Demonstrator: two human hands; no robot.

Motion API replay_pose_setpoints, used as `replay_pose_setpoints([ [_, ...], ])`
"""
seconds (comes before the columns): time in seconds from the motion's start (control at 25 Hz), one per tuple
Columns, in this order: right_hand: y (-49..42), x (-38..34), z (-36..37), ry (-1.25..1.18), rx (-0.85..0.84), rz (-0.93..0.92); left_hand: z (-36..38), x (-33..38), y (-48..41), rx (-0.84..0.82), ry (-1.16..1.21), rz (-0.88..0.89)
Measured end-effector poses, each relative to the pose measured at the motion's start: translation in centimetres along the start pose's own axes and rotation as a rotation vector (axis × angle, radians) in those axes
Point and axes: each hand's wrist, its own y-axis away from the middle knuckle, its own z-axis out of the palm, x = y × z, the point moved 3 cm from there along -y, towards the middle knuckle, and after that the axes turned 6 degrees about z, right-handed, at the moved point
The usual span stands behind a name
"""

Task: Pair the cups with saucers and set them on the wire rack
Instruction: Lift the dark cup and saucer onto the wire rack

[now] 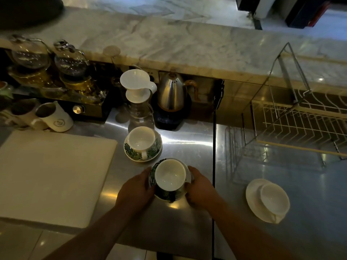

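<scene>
A white cup with green leaf print (170, 177) sits on a matching leaf saucer (167, 196) at the middle of the steel counter. My left hand (138, 186) grips the saucer's left rim and my right hand (200, 186) grips its right rim. Behind it stands a second leaf cup (141, 140) on its leaf saucer (132, 152), untouched. To the right a plain white cup (273, 198) rests on a plain white saucer (253, 196). The wire rack (300, 119) stands at the far right with no cups on it.
A pale board (52, 175) covers the counter's left side. At the back stand a white dripper on a glass carafe (138, 91), a steel kettle (170, 92) on a dark base, glass siphon brewers (48, 68) and cream mugs (56, 117). A marble ledge (169, 44) runs behind.
</scene>
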Motion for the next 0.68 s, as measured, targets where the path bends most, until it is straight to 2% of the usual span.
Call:
replay_pose_setpoints([
  [0.32, -1.1, 0.3, 0.3, -0.097, 0.037, 0.085, 0.0, 0.6, -0.7, -0.028, 0.252, -0.159],
  [0.52, -0.1, 0.2, -1.3, -0.131, 0.039, 0.059, -0.3, 1.3, -0.5, -0.026, 0.283, -0.172],
  [0.68, 1.9, -1.0, -5.0, -0.107, 0.046, 0.042, -2.1, 4.2, -0.4, -0.009, 0.341, -0.108],
])
